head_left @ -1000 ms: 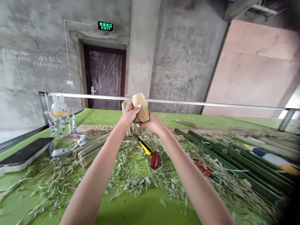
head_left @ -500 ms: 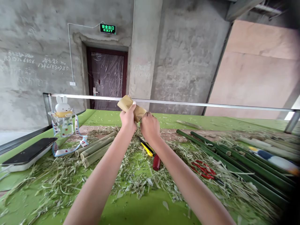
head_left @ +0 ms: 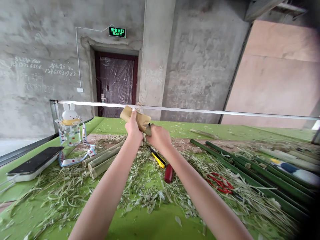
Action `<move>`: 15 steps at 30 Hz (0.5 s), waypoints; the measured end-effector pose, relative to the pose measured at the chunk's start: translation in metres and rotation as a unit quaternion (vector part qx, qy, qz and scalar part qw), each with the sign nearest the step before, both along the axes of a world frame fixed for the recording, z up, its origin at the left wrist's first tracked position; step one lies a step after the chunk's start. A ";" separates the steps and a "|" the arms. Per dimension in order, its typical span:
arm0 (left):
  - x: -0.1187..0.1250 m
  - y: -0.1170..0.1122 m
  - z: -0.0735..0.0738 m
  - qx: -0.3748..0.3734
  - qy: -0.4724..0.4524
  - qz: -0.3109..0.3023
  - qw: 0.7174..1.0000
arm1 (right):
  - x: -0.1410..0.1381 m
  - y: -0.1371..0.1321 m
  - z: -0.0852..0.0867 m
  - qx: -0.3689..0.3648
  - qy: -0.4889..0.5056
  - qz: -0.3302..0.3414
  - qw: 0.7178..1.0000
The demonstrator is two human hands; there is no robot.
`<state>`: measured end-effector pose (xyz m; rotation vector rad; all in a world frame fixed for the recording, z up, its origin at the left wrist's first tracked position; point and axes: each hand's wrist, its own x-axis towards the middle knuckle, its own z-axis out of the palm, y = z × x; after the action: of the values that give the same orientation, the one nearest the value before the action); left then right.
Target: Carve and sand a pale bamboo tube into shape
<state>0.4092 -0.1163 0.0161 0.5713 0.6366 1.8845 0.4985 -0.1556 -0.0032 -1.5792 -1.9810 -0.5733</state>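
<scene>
We see the left hand (head_left: 132,128) pinching folded sandpaper (head_left: 135,116) at 12 o'clock, and the right hand (head_left: 159,138) curled shut beside it, what it holds unclear. Pale stripped bamboo pieces (head_left: 102,159) lie at 9 o'clock, green-skinned poles (head_left: 246,176) at 3, on a green worktop (head_left: 155,226) strewn with shavings (head_left: 147,196), below a bare concrete wall (head_left: 37,66).

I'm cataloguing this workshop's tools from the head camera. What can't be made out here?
Head view:
- The bamboo stick between the left hand and right hand: its middle is hidden by the hands and the folded sandpaper.
- The red-handled tool: shavings hide its far end.
- The red handles: shavings hide the head, so pliers or scissors cannot be told.
- The blue-and-white object: blurred near the right edge.
- The wall handwriting: too small to read.
</scene>
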 end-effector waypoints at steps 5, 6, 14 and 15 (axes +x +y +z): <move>-0.004 -0.001 0.004 0.087 -0.034 -0.047 0.994 | -0.002 -0.006 0.003 0.023 -0.043 -0.003 0.999; -0.005 -0.002 0.006 0.103 -0.043 -0.053 0.992 | -0.003 -0.007 0.004 0.036 -0.053 -0.008 0.998; -0.006 -0.008 0.014 0.139 -0.039 -0.091 0.985 | 0.000 -0.009 0.005 0.103 -0.056 -0.048 0.992; -0.006 -0.009 0.015 0.138 -0.036 -0.094 0.985 | 0.000 -0.008 0.004 0.101 -0.044 -0.046 0.993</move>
<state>0.4034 -0.1256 0.0308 0.7119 0.2642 1.8167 0.4985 -0.1639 0.0012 -1.5475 -1.8536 -0.8650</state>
